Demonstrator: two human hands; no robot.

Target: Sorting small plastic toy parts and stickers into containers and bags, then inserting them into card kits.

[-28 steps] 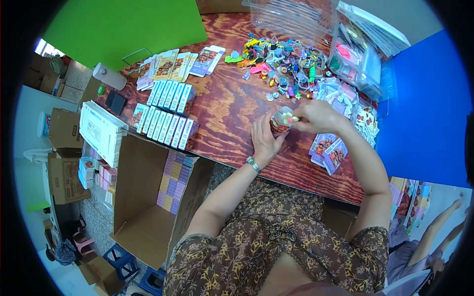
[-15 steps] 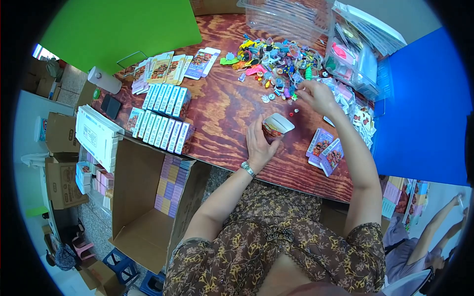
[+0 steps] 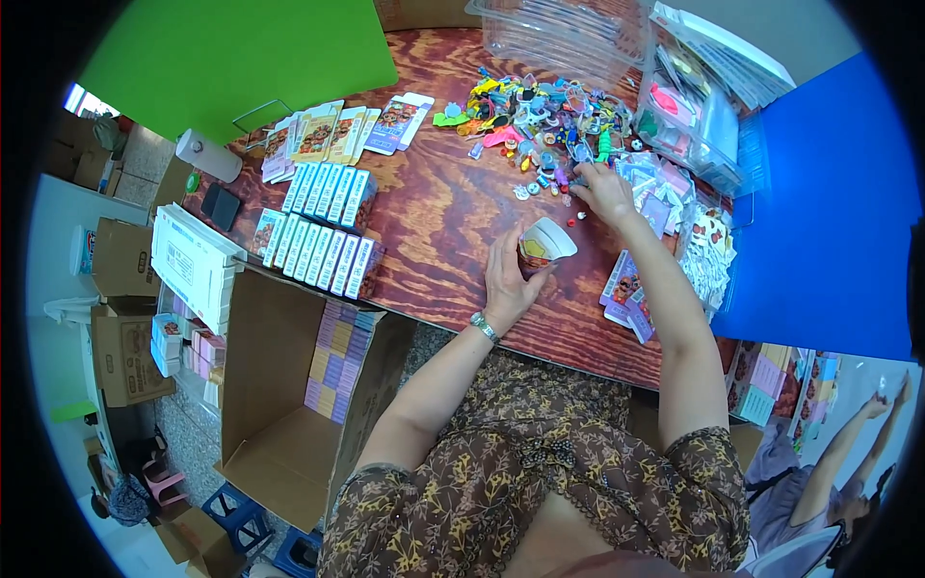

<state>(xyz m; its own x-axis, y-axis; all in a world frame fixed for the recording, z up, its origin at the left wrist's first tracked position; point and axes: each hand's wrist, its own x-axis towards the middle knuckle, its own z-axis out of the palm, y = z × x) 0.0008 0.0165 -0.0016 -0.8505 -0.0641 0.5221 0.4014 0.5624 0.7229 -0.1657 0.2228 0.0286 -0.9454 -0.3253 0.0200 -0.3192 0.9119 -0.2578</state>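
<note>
Worktop [image 3: 434, 222] first, broad and wood-grained; on its far side, a heap of colourful trinkets [image 3: 544, 111]! Right hand [image 3: 605, 193] at the heap's near edge, grip impossible to tell; left hand [image 3: 509, 286], fingers grasping an open box [image 3: 541, 252] nearer the body; red piece [image 3: 571, 223] between them.

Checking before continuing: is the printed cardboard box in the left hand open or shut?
Open: the box in the left hand shows its white inside, uncovered.

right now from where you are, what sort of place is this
Probably a small packing workshop: a heap of little colourful trinkets, neat rows of small printed boxes and a large open carton.
</note>
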